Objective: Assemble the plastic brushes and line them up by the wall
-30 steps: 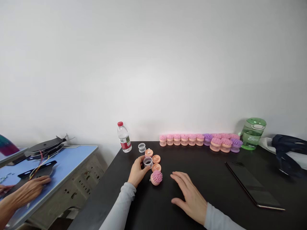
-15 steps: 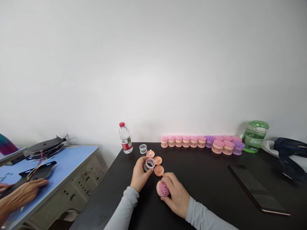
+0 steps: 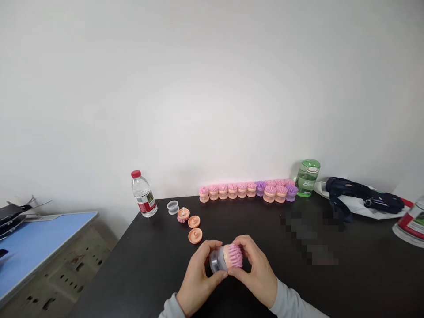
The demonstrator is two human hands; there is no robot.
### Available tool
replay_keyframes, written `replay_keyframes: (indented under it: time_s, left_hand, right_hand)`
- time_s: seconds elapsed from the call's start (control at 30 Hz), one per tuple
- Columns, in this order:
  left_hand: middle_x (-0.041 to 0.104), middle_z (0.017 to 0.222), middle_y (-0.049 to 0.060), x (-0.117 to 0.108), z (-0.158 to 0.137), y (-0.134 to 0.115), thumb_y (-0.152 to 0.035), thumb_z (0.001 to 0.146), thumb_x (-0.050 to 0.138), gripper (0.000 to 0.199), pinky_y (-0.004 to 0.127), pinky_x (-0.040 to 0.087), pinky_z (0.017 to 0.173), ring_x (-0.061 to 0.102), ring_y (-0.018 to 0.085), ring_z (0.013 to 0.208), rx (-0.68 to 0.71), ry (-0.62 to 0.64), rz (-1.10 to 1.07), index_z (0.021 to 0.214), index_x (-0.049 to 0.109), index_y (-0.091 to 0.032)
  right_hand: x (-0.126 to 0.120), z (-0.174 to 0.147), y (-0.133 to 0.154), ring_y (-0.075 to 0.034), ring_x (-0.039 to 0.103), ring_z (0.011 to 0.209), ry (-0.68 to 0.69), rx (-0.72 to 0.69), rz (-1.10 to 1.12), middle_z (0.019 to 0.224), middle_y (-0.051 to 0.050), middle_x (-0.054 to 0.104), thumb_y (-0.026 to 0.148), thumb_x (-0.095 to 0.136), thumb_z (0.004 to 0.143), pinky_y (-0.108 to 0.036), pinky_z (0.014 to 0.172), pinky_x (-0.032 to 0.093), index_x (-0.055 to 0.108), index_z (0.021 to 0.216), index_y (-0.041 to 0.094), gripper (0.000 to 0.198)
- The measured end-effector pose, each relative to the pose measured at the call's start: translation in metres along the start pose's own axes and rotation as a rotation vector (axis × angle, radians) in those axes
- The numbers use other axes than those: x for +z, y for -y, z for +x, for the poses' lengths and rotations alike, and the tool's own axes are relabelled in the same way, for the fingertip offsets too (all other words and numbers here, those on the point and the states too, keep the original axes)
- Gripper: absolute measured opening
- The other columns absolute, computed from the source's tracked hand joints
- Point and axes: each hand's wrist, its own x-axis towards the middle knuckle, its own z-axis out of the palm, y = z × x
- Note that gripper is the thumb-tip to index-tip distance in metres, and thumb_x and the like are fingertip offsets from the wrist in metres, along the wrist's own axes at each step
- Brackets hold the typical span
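Note:
Low over the black table, my left hand (image 3: 200,276) is closed around a translucent grey plastic base (image 3: 216,261) lying on its side. My right hand (image 3: 256,271) grips a round scrub brush head (image 3: 234,256) with pink bristles and a peach rim. The head's rim meets the open end of the base; whether they are locked together I cannot tell. Beyond my left hand lie two peach discs, a near one (image 3: 195,236) and a far one (image 3: 194,221). Behind them rest an upturned brush head (image 3: 183,214) with a white pin and another translucent base (image 3: 172,207).
Pink and purple brushes (image 3: 232,191) line the wall. A water bottle (image 3: 144,196) stands at the table's left corner. Toward the right are a green jar (image 3: 307,179), a dark bag (image 3: 374,198), a pixelated patch (image 3: 308,240) and another bottle (image 3: 412,223). A blue-topped table (image 3: 49,234) stands left.
My hands have come together, bringing the translucent base and the pink brush head into contact. The base has left its place by the discs. The view has turned right; the neighbour's hands are out of sight.

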Motion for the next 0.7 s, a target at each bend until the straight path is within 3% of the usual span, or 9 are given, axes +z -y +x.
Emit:
replay_keyframes:
  time_s: [0.23, 0.4, 0.6, 0.7]
  left_hand:
    - [0.067, 0.100, 0.007, 0.001, -0.001, -0.011, -0.041, 0.067, 0.084, 0.048, 0.034, 0.047, 0.081, 0.060, 0.024, 0.090, -0.089, 0.109, -0.212, 0.107, 0.066, -0.019]
    - [0.066, 0.092, 0.004, 0.003, -0.003, -0.013, -0.042, 0.069, 0.082, 0.046, 0.029, 0.043, 0.074, 0.055, 0.018, 0.081, -0.192, 0.162, -0.408, 0.105, 0.068, -0.018]
    - [0.060, 0.077, 0.001, 0.010, -0.008, -0.013, -0.044, 0.071, 0.080, 0.041, 0.025, 0.037, 0.065, 0.050, 0.013, 0.069, -0.363, 0.199, -0.694, 0.099, 0.069, -0.016]
    - [0.059, 0.074, 0.000, 0.011, -0.008, -0.014, -0.045, 0.071, 0.080, 0.039, 0.025, 0.037, 0.065, 0.049, 0.012, 0.067, -0.390, 0.201, -0.728, 0.094, 0.069, -0.016]
  right_hand:
    - [-0.006, -0.004, 0.009, -0.021, 0.061, 0.090, 0.066, 0.003, 0.063, 0.101, -0.001, 0.060, 0.013, 0.077, 0.067, -0.033, 0.080, 0.050, 0.055, 0.098, 0.023, 0.040]
    - [-0.015, -0.005, 0.013, -0.021, 0.063, 0.094, 0.089, -0.085, 0.006, 0.102, -0.001, 0.063, 0.009, 0.083, 0.062, -0.033, 0.084, 0.050, 0.056, 0.100, 0.025, 0.049]
    - [-0.021, -0.004, 0.021, -0.024, 0.060, 0.106, 0.177, -0.417, -0.043, 0.111, -0.005, 0.064, 0.012, 0.061, 0.088, -0.039, 0.091, 0.051, 0.051, 0.121, 0.028, 0.038]
    - [-0.021, -0.007, 0.024, -0.024, 0.061, 0.103, 0.210, -0.415, -0.136, 0.111, -0.007, 0.063, 0.018, 0.056, 0.093, -0.039, 0.088, 0.053, 0.054, 0.117, 0.026, 0.025]
